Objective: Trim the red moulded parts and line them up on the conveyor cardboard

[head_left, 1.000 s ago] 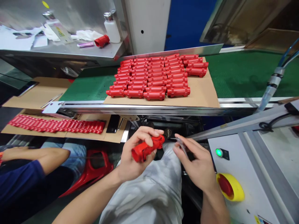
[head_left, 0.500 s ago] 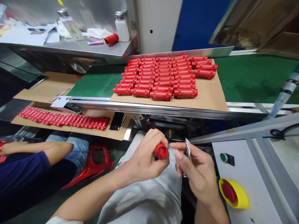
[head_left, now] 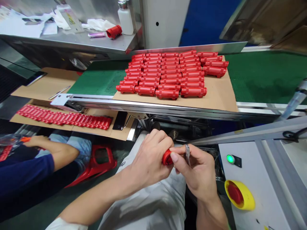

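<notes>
My left hand (head_left: 153, 155) is closed around a red plastic cylinder (head_left: 167, 158), whose round end points up toward me above my lap. At that end, the thumb and forefinger of my right hand (head_left: 195, 163) pinch together against the rim. Whatever lies between those fingertips is too small to make out. A thin, shiny silvery tool (head_left: 187, 153) is tucked between the fingers of my right hand; its exact kind is unclear. Rows of similar red cylinders (head_left: 167, 93) lie on a cardboard sheet (head_left: 219, 97) beyond my hands.
The cardboard rests on a green conveyor belt (head_left: 254, 76) with a metal rail (head_left: 177, 107). Left, a co-worker's arm (head_left: 59, 153) is near more red parts (head_left: 64, 118) and a phone (head_left: 120, 120). Right, a panel carries a green button (head_left: 230, 159) and a yellow-and-red stop button (head_left: 240, 195).
My right hand has moved left, bringing its thumb and forefinger onto the red cylinder's end. The green button has lit up. The co-worker's hand has shifted, and the view has tilted slightly.
</notes>
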Demonstrator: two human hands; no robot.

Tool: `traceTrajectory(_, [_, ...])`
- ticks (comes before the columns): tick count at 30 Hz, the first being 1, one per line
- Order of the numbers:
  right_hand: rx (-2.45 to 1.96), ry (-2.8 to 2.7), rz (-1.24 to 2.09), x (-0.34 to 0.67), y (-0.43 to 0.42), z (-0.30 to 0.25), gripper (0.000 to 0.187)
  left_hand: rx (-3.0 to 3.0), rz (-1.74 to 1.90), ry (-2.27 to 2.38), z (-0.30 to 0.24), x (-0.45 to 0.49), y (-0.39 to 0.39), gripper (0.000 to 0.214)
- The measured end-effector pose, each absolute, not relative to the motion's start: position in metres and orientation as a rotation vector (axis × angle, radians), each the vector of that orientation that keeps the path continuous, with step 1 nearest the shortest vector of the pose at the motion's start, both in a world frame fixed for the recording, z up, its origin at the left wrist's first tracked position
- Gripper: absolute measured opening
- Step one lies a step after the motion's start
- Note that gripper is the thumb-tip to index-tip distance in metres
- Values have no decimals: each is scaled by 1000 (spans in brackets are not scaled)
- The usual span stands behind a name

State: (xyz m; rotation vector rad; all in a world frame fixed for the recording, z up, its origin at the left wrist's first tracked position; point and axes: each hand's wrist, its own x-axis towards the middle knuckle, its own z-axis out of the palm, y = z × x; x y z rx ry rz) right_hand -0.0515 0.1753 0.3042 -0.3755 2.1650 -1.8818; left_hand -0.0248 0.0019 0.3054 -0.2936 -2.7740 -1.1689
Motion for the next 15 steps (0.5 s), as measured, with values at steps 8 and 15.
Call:
traceTrajectory(8, [-400, 2287, -2001, -46, 172, 295, 12, -291, -1105, -2822, 303, -30, 5, 18])
traceTrajectory(15, [-645, 2479, -1883, -43, 197, 289, 39, -324, -1219, -2770, 301, -29, 2, 14])
